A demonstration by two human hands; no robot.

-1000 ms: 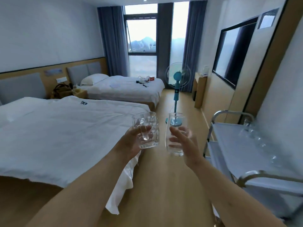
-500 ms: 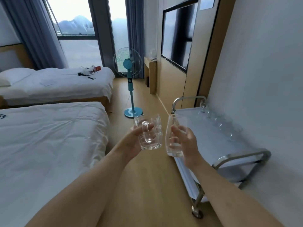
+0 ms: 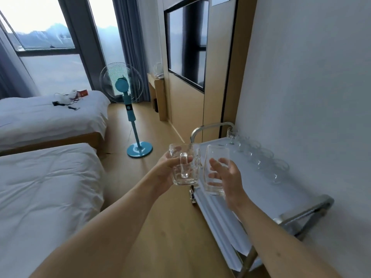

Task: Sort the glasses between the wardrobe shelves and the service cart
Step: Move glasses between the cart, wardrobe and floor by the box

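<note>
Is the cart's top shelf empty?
No, a row of clear glasses stands along the wall side of the service cart, while the hands hold two more in front of it.

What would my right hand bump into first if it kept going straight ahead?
Probably the cart top, just beyond the right hand and its tumbler; further along stands the row of glasses. Depth is unclear.

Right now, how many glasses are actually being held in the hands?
2. A handled mug in the left hand, and a plain tumbler in the right hand. More glasses stand on the cart, unheld.
</note>
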